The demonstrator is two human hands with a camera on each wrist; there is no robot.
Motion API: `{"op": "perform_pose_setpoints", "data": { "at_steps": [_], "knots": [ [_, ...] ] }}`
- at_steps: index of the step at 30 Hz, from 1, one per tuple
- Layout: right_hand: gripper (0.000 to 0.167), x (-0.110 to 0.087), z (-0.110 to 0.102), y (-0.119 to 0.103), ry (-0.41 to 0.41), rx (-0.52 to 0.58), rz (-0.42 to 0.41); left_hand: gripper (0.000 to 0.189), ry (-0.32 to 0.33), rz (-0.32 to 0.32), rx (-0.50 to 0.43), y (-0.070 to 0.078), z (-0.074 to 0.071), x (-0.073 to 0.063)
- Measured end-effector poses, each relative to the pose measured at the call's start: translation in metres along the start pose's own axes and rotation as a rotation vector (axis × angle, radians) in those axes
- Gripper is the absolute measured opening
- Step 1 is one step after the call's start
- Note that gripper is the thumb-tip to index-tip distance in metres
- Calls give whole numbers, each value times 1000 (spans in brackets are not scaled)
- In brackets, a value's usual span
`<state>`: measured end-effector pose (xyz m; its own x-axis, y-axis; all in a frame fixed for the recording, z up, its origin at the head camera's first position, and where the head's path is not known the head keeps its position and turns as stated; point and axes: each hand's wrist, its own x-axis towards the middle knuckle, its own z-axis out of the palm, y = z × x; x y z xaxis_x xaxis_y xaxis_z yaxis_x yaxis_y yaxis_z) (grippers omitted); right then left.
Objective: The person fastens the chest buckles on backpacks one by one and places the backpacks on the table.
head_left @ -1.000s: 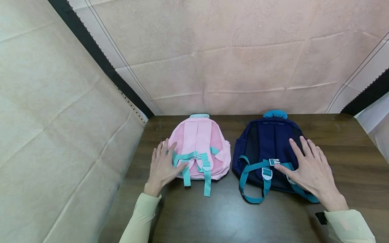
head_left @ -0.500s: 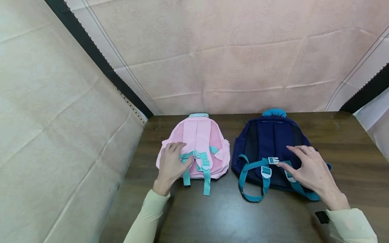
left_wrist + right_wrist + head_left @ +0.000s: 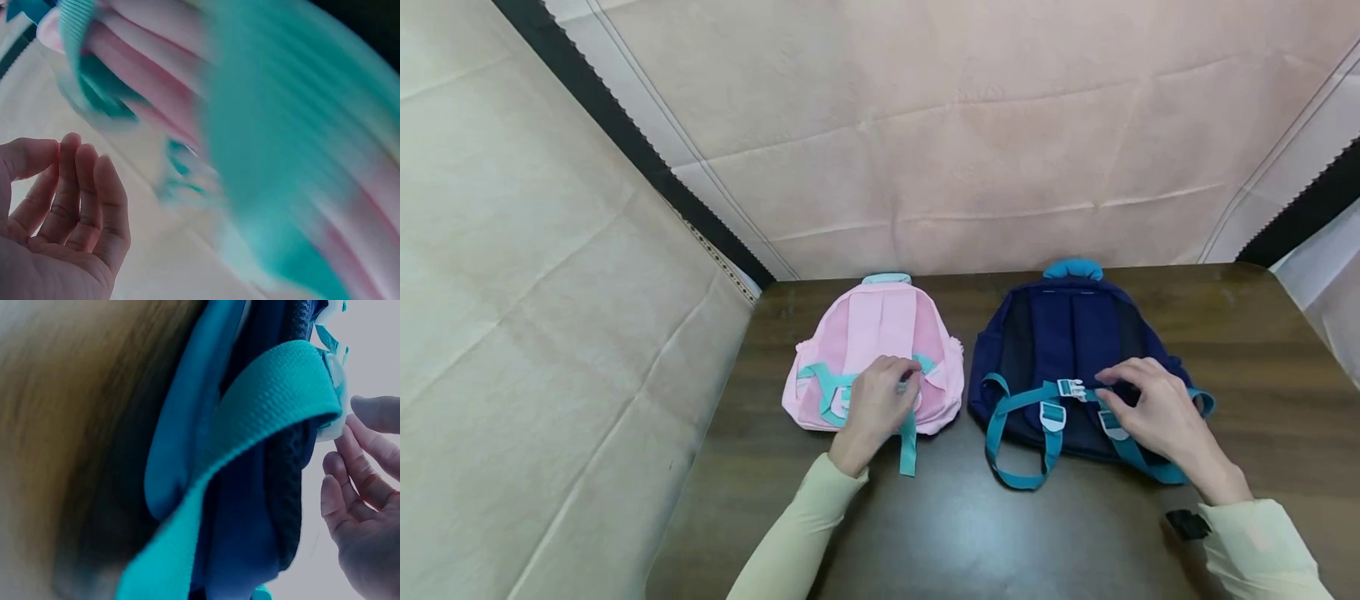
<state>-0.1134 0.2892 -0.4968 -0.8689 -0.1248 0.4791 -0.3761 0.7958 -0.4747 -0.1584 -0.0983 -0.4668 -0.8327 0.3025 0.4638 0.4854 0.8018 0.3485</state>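
Note:
On the left of the table lies a small pink backpack [image 3: 880, 321], its teal straps [image 3: 907, 450] across its lower part. My left hand [image 3: 876, 408] is over these straps and covers the middle of them. In the left wrist view, its thumb and forefinger come together with nothing visible between them, and a blurred teal strap [image 3: 275, 156] lies close to the camera. To the right is a navy backpack [image 3: 1071, 325] with a white buckle [image 3: 1071, 388] on its blue-teal straps [image 3: 1000, 450]. My right hand [image 3: 1157, 408] hovers beside that buckle, thumb and forefinger apart.
The brown wooden table [image 3: 985, 542] runs up to a pale patterned cloth wall [image 3: 985, 167] behind the backpacks. Another cloth wall [image 3: 550, 333] stands to the left. A black item [image 3: 1187, 525] shows by the right cuff.
My left hand has moved right from the pink backpack's side to its middle, and its teal straps have shifted. My right hand's fingers have curled more near the white buckle.

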Motion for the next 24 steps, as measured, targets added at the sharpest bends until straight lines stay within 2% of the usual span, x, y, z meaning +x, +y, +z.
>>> {"op": "perform_pose_setpoints", "data": {
  "at_steps": [3, 5, 9, 14, 19, 24],
  "knots": [
    [27, 0, -1, 1, -35, 2, 25, 8, -12, 54, -19, 17, 12, 8],
    [28, 1, -1, 0, -80, 9, 49, 8, -43, 80, -35, 29, 20, 13],
    [32, 5, 2, -2, -170, 35, 86, 13, -160, 124, -70, 52, 36, 24],
    [32, 10, 7, -2, -208, 50, 95, 17, -275, 202, -82, 77, 56, 36],
    [32, 14, 11, -1, -246, 52, 105, 23, -325, 282, -24, 98, 77, 47],
    [32, 15, 12, -1, -294, 9, 99, 37, -370, 309, 75, 112, 99, 51]
  ]
}}
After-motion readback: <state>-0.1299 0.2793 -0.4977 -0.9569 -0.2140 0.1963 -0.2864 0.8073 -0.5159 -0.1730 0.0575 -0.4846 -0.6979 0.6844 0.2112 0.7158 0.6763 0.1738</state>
